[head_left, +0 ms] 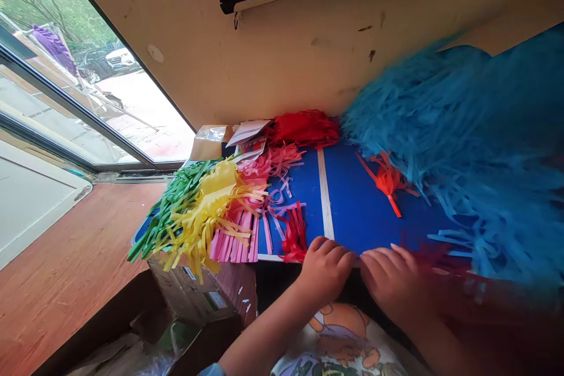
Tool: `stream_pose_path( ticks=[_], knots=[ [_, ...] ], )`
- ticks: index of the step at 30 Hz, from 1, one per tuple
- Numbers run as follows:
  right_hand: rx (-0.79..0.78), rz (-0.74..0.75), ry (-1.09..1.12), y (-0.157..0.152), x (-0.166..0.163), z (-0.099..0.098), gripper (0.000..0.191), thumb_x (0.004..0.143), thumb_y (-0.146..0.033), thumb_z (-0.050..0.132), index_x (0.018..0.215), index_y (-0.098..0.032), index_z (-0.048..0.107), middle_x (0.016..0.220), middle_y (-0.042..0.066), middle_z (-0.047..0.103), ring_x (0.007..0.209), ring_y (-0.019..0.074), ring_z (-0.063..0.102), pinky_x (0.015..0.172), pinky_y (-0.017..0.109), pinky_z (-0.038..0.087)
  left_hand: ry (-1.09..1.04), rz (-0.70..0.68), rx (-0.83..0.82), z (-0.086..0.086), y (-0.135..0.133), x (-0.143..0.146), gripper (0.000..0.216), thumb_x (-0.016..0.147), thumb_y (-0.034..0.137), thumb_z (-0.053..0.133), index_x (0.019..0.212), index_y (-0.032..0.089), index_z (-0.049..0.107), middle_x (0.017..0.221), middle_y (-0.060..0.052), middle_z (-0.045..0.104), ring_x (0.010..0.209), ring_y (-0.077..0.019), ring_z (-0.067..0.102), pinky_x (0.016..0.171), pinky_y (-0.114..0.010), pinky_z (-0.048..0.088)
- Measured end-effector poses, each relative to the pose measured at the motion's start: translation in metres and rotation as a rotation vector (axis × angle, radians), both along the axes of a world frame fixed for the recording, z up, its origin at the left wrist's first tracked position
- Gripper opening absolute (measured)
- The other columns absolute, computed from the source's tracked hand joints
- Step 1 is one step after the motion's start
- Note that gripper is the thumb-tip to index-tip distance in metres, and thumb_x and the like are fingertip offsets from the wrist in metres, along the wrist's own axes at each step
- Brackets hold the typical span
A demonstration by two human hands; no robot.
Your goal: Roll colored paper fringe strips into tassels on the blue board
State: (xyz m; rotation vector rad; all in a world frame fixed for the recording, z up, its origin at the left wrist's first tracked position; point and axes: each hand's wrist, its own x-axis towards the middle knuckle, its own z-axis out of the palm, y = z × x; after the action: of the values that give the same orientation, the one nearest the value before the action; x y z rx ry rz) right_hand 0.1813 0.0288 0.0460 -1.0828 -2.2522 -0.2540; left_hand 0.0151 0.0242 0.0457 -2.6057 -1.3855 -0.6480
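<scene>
- Worktop (352, 188): blue, with a pale strip (326, 194) running across it. I view it from the head camera.
- Left hand (328, 270): at the near edge of the worktop, just beside a small red fringe (294, 235). Its fingers are curled inward; I cannot tell whether they have hold of anything.
- Right hand (392, 276): level with the left hand, the fingertips of the two nearly meeting. Its fingers are bent, one raised slightly; I cannot tell what, if anything, they grip.
- Dark red strands (434, 258): on the near side of the worktop, just beyond the right hand; blurred in my view.
- Orange-red tassel (390, 179): on the worktop, forward of the right hand and apart from it, its narrow end pointing toward me.
- Blue fringe (476, 117): a large heap covering the right side.
- Yellow fringe (218, 185): left side, between the green fringe (176, 200) and the pink fringe (233, 235), with strands hanging over the near edge.
- Red heap (304, 127): at the rear, against the wall (282, 64), beside the papers (249, 131).
- Cardboard box (194, 291): below the worktop, lower left, top open.
</scene>
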Motion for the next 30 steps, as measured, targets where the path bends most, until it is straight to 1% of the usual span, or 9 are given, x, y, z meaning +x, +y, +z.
stream_pose_path(
  ticks=[3,7,10,13,18,21,26,30],
  knots=[
    [-0.001,-0.015,0.027,-0.003,-0.002,0.009,0.027,0.091,-0.017,0.037,0.083,-0.018,0.063,0.077,0.002,0.067,0.075,0.0153,0.056,0.085,0.035,0.033,-0.074,-0.023,0.046,0.005,-0.002,-0.001,0.018,0.090,0.019,0.041,0.094,0.020,0.058,0.085,-0.001,0.068,0.081,-0.0130,0.059,0.078,-0.031,0.039],
    [-0.010,-0.014,0.061,-0.004,-0.005,0.019,0.029,0.091,-0.019,0.035,0.081,-0.018,0.062,0.078,0.002,0.067,0.077,0.0161,0.055,0.085,0.036,0.033,-0.139,-0.035,0.107,0.009,-0.004,-0.001,0.018,0.090,0.017,0.040,0.093,0.019,0.057,0.086,0.000,0.069,0.080,-0.0126,0.059,0.081,-0.032,0.037],
    [0.003,-0.014,0.056,-0.004,-0.005,0.020,0.028,0.091,-0.017,0.036,0.080,-0.018,0.062,0.078,0.002,0.067,0.077,0.0165,0.055,0.084,0.036,0.034,-0.133,-0.030,0.123,0.009,-0.004,0.000,0.017,0.089,0.016,0.041,0.093,0.020,0.057,0.085,0.001,0.069,0.080,-0.0122,0.060,0.081,-0.032,0.037],
    [0.007,-0.021,0.051,-0.005,-0.003,0.019,0.024,0.090,-0.016,0.039,0.082,-0.017,0.061,0.078,0.002,0.067,0.075,0.0161,0.056,0.081,0.035,0.035,-0.160,0.005,0.142,0.008,-0.004,0.001,0.014,0.088,0.016,0.043,0.089,0.020,0.056,0.085,0.002,0.069,0.079,-0.0117,0.061,0.082,-0.032,0.038],
    [0.000,-0.116,0.111,-0.020,-0.004,0.023,0.014,0.087,-0.017,0.048,0.078,-0.018,0.059,0.073,0.001,0.066,0.071,0.0148,0.056,0.081,0.034,0.037,-0.355,0.085,0.141,0.010,-0.011,0.007,0.011,0.085,0.014,0.043,0.086,0.019,0.053,0.083,0.001,0.070,0.074,-0.0116,0.064,0.083,-0.032,0.041],
    [0.041,-0.181,0.156,-0.033,-0.009,0.029,0.014,0.086,-0.017,0.050,0.076,-0.019,0.060,0.071,0.001,0.066,0.070,0.0137,0.058,0.084,0.034,0.037,-0.439,0.080,0.103,0.015,-0.017,0.014,0.010,0.084,0.015,0.043,0.088,0.019,0.052,0.081,0.001,0.070,0.072,-0.0109,0.064,0.082,-0.031,0.042],
    [0.077,-0.199,0.189,-0.043,-0.013,0.034,0.013,0.084,-0.018,0.053,0.075,-0.018,0.062,0.075,0.002,0.068,0.072,0.0144,0.059,0.086,0.035,0.038,-0.453,0.084,0.122,0.026,-0.024,0.018,0.016,0.082,0.012,0.045,0.094,0.018,0.054,0.085,0.000,0.070,0.077,-0.0118,0.065,0.085,-0.030,0.041],
    [0.088,-0.184,0.151,-0.044,-0.011,0.037,0.014,0.084,-0.017,0.053,0.076,-0.019,0.063,0.077,0.002,0.068,0.073,0.0163,0.060,0.085,0.037,0.038,-0.409,0.051,0.155,0.034,-0.023,0.016,0.016,0.081,0.013,0.047,0.094,0.019,0.056,0.091,0.000,0.070,0.084,-0.0149,0.063,0.085,-0.032,0.040]
  ],
)
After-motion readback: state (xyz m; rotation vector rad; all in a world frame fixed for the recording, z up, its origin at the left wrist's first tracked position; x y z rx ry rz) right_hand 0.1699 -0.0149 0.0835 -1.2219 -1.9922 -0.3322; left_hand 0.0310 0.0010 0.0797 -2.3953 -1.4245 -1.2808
